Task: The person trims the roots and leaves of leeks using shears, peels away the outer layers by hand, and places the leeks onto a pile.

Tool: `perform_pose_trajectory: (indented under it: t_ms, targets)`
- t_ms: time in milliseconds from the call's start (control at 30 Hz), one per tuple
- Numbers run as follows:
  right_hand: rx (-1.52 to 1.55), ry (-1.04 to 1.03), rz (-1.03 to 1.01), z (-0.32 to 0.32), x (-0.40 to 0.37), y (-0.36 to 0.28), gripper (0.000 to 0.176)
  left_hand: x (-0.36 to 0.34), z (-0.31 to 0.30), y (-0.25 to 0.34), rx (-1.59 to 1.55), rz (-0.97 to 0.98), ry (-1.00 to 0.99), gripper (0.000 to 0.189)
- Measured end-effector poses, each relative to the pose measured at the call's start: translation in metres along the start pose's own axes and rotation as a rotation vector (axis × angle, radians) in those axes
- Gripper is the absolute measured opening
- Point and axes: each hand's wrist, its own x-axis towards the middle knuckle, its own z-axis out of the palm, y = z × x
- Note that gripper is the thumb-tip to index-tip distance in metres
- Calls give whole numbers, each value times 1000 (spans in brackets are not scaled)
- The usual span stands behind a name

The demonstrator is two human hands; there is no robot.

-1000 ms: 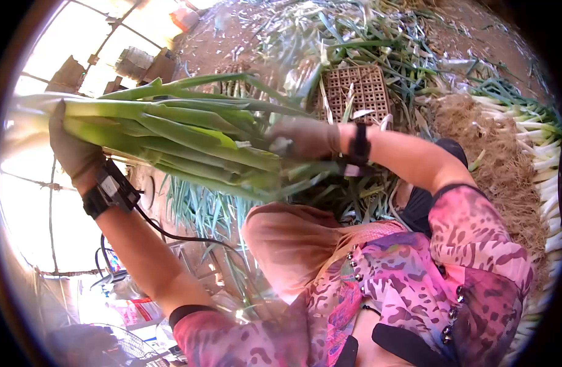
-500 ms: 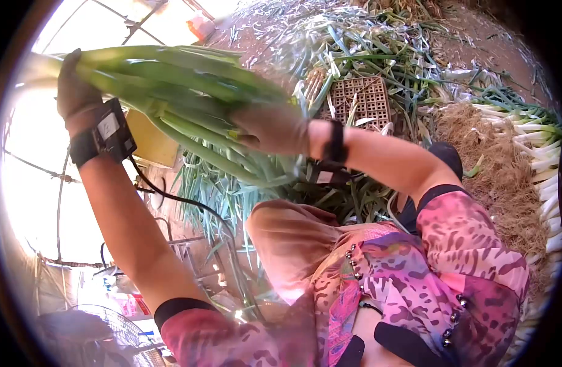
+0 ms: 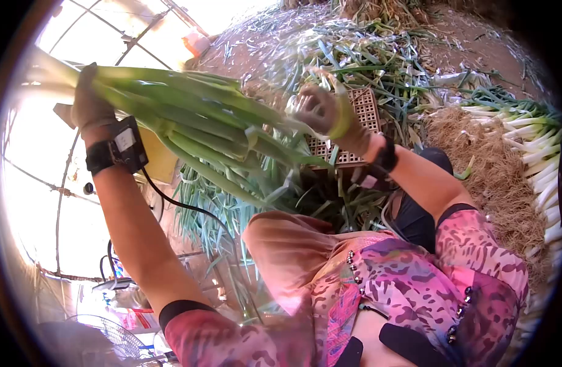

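My left hand (image 3: pixel 92 101), in a dark glove, is wrapped around a thick bunch of green onions (image 3: pixel 195 113) near its pale end. Held up at the left, the bunch points its long green leaves to the right and down. My gloved right hand (image 3: pixel 333 116) is to the right of the leaf ends with its fingers curled. A yellowish leaf (image 3: pixel 342 113) lies across its palm and fingers, partly blurred by motion. Both wrists wear dark bands, and a boxed device (image 3: pixel 129 144) with a cable sits on the left one.
Behind my right hand stands a brown plastic crate (image 3: pixel 363 107) amid a heap of loose leaves (image 3: pixel 379 55). Rows of green onions with roots (image 3: pixel 477 159) lie at the right. More leaves (image 3: pixel 201 196) are below the bunch, and a fan (image 3: pixel 106 333) is at lower left.
My right hand has moved right, off the bunch's leaves, and now has a yellowish leaf in it. My left hand and the bunch have shifted slightly right and down.
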Motion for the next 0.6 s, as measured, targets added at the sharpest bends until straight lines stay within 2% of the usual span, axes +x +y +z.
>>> perform_pose_trajectory:
  t_ms: [33,67,100,133,167,200,233,300,333,367,400,467,500,533,600]
  targets:
    - [88,-7,-53,6,-3,1,35,-14,8,34,-246,-236,21,33]
    - [75,-211,-227,41,-37,12,32,-28,16,71,-497,-467,103,33]
    - [47,-368,-267,40,-46,12,30,-40,18,55,-225,-199,-15,33]
    - [25,-526,-307,39,-55,12,28,-41,11,90,-538,-450,-107,32]
    - [2,-639,-202,3,-50,-10,26,-65,24,71,-433,-203,-167,32]
    - [-30,-752,-93,-36,-42,-33,25,-85,39,65,-610,-368,-240,32]
    - [-176,-685,-123,-53,-24,-41,25,-105,55,59,-772,-550,-286,32]
    - [-473,-555,-155,-88,15,-56,27,-144,89,98,-1142,-746,-453,37]
    - [-567,-282,-351,-120,38,-65,30,-159,102,136,-1089,-724,-432,40]
    - [-680,-97,-545,-139,63,-59,34,-172,116,158,-1216,-720,-536,44]
    - [-802,130,-708,-157,88,-52,39,-188,135,166,-1180,-700,-534,51]
    - [-1167,149,-820,-196,108,-63,59,-217,161,203,-1246,-712,-666,57]
    - [-1382,-46,-779,-211,109,-74,70,-228,180,215,-1276,-736,-795,57]
    - [-1536,-292,-751,-216,113,-93,82,-242,198,224,-1356,-690,-844,60]
    - [-1600,-671,-746,-215,111,-116,92,-264,212,253,-1427,-777,-1038,60]
